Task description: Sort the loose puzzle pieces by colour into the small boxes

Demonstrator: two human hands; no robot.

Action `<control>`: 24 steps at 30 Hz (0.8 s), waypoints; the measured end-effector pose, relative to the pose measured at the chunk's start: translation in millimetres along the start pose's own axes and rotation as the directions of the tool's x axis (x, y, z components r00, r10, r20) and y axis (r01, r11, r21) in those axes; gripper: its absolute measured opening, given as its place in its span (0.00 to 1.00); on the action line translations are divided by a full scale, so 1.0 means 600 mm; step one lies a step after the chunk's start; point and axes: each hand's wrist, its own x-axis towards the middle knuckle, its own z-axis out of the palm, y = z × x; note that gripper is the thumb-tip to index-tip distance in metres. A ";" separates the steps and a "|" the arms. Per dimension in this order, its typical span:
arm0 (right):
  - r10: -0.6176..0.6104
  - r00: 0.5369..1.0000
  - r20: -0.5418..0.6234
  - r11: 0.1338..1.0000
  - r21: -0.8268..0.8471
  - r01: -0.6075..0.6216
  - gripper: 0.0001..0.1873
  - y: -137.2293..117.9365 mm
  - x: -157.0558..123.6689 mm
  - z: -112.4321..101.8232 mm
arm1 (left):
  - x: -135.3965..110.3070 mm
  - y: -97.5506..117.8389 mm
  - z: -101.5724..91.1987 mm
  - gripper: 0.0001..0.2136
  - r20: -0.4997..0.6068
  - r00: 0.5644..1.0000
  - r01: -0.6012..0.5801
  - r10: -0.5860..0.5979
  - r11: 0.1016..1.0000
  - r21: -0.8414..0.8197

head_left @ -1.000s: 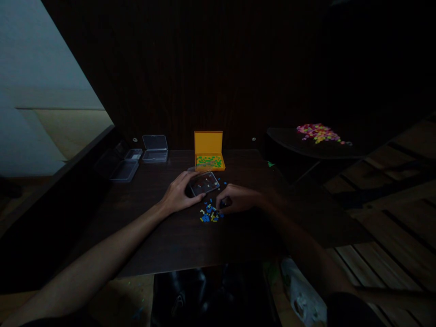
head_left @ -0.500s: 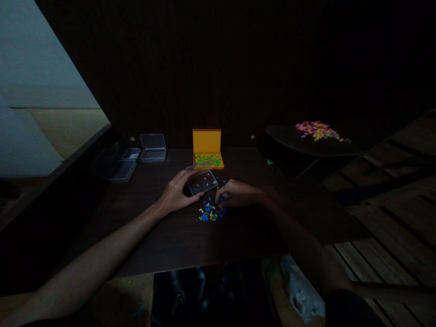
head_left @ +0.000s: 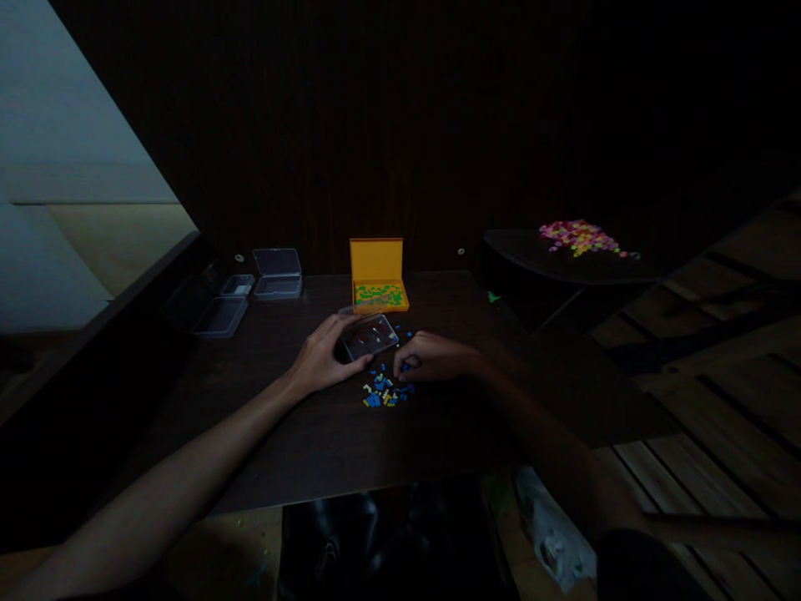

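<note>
My left hand grips the near-left side of a clear plastic box, thumb along its front edge. A few small pieces lie inside the box. Just right of it, my right hand is curled with its fingers bent together, close above the table; whatever is between the fingertips is hidden. Below both hands spreads a loose pile of small blue, yellow and pale plastic pieces. Behind the clear box stands an orange-yellow box with its lid up and green pieces inside.
On the left of the dark table are open clear boxes, one near the back panel and another nearer me. A raised shelf at right bears a heap of pink and yellow pieces. A green scrap lies beside it.
The view has shifted slightly. My left hand keeps its hold on the clear box, and my right hand stays curled over the pieces with only a slight movement of the fingers.
</note>
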 end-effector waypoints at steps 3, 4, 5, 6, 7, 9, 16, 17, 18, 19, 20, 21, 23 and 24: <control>-0.006 1.000 -0.003 1.000 -0.001 0.006 0.06 -0.002 0.000 0.001 | -0.001 -0.001 0.001 0.29 -0.008 1.000 -0.010 0.010 1.000 -0.001; -0.007 1.000 -0.003 1.000 -0.002 0.007 0.06 -0.002 0.000 0.001 | -0.001 -0.001 0.001 0.28 -0.008 1.000 -0.010 0.010 1.000 0.000; -0.006 1.000 -0.004 1.000 -0.007 0.006 0.06 -0.002 0.000 0.002 | -0.001 -0.001 0.001 0.28 -0.008 1.000 -0.008 0.008 1.000 0.001; -0.003 1.000 -0.005 1.000 -0.014 0.003 0.06 -0.001 0.000 0.002 | -0.001 -0.001 0.001 0.28 -0.006 1.000 -0.007 0.007 1.000 0.003; 0.002 1.000 -0.006 1.000 -0.022 -0.002 0.06 -0.001 0.000 0.003 | -0.001 -0.001 0.001 0.28 -0.006 1.000 -0.006 0.006 1.000 0.005; 0.014 1.000 -0.006 0.999 -0.039 -0.014 0.06 0.001 0.000 0.004 | -0.001 -0.001 0.001 0.29 -0.006 1.000 -0.011 0.011 1.000 0.007; 0.025 1.000 -0.013 0.997 -0.077 -0.026 0.05 0.004 0.004 0.006 | -0.001 0.000 0.001 0.28 -0.008 1.000 -0.020 0.020 1.000 0.011; 0.026 1.000 -0.013 0.997 -0.079 -0.027 0.06 0.004 0.004 0.006 | -0.001 0.001 0.001 0.28 -0.009 1.000 -0.019 0.020 1.000 0.011; 0.032 0.999 -0.015 0.996 -0.084 -0.033 0.06 0.004 0.005 0.007 | -0.001 0.001 0.001 0.28 -0.009 1.000 -0.020 0.020 1.000 0.010; 0.041 0.999 -0.017 0.995 -0.090 -0.042 0.06 0.003 0.005 0.007 | 0.000 0.002 0.001 0.28 -0.010 1.000 -0.020 0.020 1.000 0.009; 0.050 0.999 -0.019 0.994 -0.096 -0.052 0.06 0.002 0.005 0.007 | 0.000 0.002 0.001 0.28 -0.010 1.000 -0.020 0.020 1.000 0.009; 0.059 0.998 -0.023 0.993 -0.103 -0.061 0.07 0.001 0.005 0.008 | 0.000 0.002 0.000 0.28 -0.010 1.000 -0.022 0.022 1.000 0.008; 0.067 0.997 -0.036 0.991 -0.110 -0.071 0.07 0.000 0.005 0.009 | 0.000 0.003 0.000 0.28 -0.007 1.000 -0.022 0.022 1.000 0.007; 0.065 0.997 -0.045 0.992 -0.103 -0.070 0.07 -0.001 0.005 0.010 | 0.000 0.003 0.000 0.28 -0.006 1.000 -0.020 0.020 1.000 0.009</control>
